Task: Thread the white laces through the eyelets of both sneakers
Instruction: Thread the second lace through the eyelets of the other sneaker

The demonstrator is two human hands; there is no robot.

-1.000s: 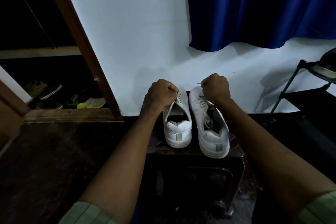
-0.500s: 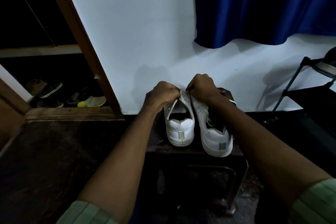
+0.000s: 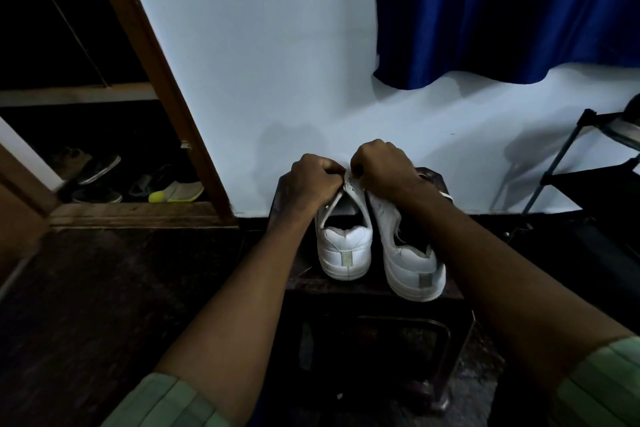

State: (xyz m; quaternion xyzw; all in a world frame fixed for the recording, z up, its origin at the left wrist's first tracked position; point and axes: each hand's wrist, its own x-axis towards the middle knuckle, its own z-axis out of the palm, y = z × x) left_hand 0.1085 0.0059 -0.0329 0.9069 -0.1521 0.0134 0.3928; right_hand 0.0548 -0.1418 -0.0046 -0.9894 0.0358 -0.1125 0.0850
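- I see a pale wall (image 3: 263, 62) filling the middle of the view, with a dark blue curtain (image 3: 502, 10) hanging over its upper right part.
- A brown wooden door frame (image 3: 152, 73) slants down the left side; beyond it, in a dim recess, several shoes (image 3: 173, 191) lie on the floor.
- The floor (image 3: 104, 288) in front of me is dark and mottled.
- At the right edge stands a black metal rack (image 3: 568, 163).
- A small dark stool (image 3: 374, 291) sits against the wall, in the centre of the view.
- Two white sneakers stand side by side on the stool, heels towards me, toes towards the wall, so their long axes run away from me.
- The left sneaker (image 3: 344, 246) sits flat and straight. The right sneaker (image 3: 405, 253) is just beside it, its heel a little nearer to me and overhanging the stool's front edge.
- My left hand (image 3: 313, 180) is curled into a fist over the front of the left sneaker, pinching its eyelet area; a strip of white lace (image 3: 329, 210) runs down from that fist along the shoe's opening.
- My right hand (image 3: 381, 166) is also curled tight, meeting the left hand at the same spot. I cannot tell whether it pinches the lace or the shoe's edge.
- A white lace end (image 3: 446, 196) shows past my right wrist.
- Pale green sleeves (image 3: 162, 402) cover both upper arms.
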